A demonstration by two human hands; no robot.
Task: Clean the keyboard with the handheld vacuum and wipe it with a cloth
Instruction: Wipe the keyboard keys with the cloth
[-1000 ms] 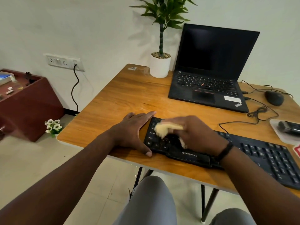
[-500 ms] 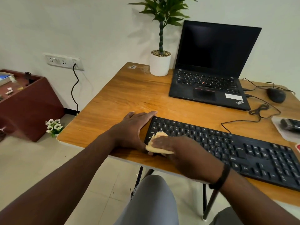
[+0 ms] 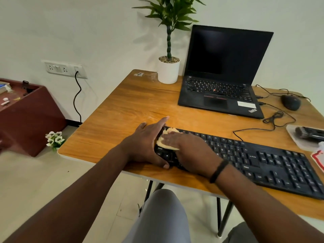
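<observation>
**Wiping Pass at the Left End of the Keyboard**

All positions are given relative to the keyboard [image 3: 245, 160], which lies diagonally along the near edge of the wooden desk [image 3: 131, 106].

1. Left hand [image 3: 149, 146]: set against the keyboard's left end, fingers extended and spread flat, thumb hooked round the near corner. It grips nothing; judged purpose is to brace the keyboard so it does not slide under wiping pressure.
2. Cloth [image 3: 166, 140]: pale yellow, bunched, pressed on the keys at the far-left section of the keyboard, touching the left hand's side.
3. Right hand [image 3: 189, 149]: laid over the cloth, fingers nearly straight and pressing down rather than pinching; the cloth is held by pressure against the keys. A dark band sits on the wrist.
4. Handheld vacuum [image 3: 309, 133]: dark unit resting on a pale mat beyond the keyboard's right end, well apart from both hands. Judged: vacuuming is finished and wiping is in hand.

Change from half a second earlier: the cloth and right hand were at the keyboard's near-left corner; they now sit further up, toward the top row. The left hand has kept its bracing position
</observation>
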